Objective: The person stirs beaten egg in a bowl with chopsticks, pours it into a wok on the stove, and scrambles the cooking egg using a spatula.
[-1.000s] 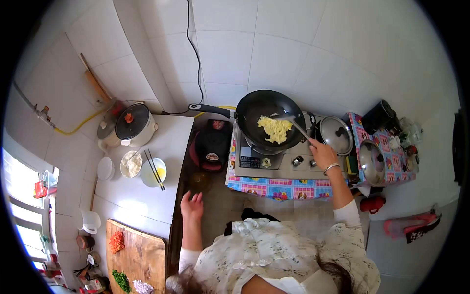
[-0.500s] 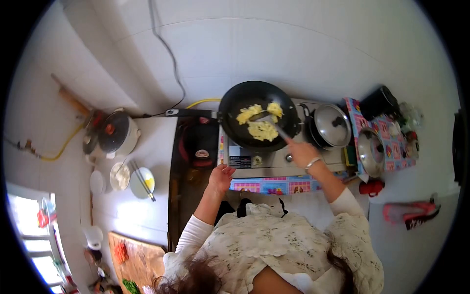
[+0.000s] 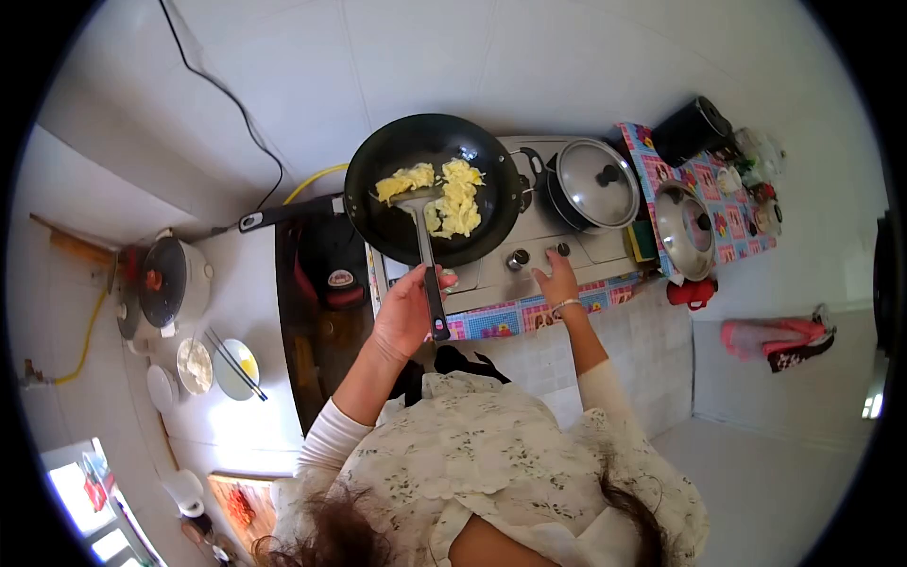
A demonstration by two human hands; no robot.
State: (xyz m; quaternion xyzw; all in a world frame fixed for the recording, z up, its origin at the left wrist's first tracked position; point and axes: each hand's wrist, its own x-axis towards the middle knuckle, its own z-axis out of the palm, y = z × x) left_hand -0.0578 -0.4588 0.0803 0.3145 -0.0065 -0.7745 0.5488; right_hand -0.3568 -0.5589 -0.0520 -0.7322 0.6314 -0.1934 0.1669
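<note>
Chopping board: [image 3: 263, 493] lower left of the frame, partly cut off by the sleeve, red chopped pieces [image 3: 239, 507] on it.
Left hand: [image 3: 404, 312] centre of the frame, fingers closed round the dark handle of the spatula [image 3: 424, 244].
Right hand: [image 3: 557, 281] right of centre, at the stove's front edge, thumb spread aside, fingertips at the right-hand knob [image 3: 563, 249]; cannot tell if they grip it.
Bowls: left of the frame, on the counter [image 3: 241, 260]; one bowl [image 3: 195, 367] holds a whitish substance, the other [image 3: 229, 380] a little yellow, with chopsticks [image 3: 248, 378] across it.
Stove: [image 3: 487, 295] middle of the frame, second knob [image 3: 518, 259] just left of the right hand.
Spatula blade: inside the wok [image 3: 383, 151], touching the egg.
Egg: [image 3: 456, 198] upper centre, yellow, in two clumps in the wok, left one smaller.
Wok handle: [image 3: 291, 211] points left.
Pot: [image 3: 597, 184] upper right, lid on, beside the wok.
Wall: [image 3: 425, 57] top of the frame, pale tiles.
</note>
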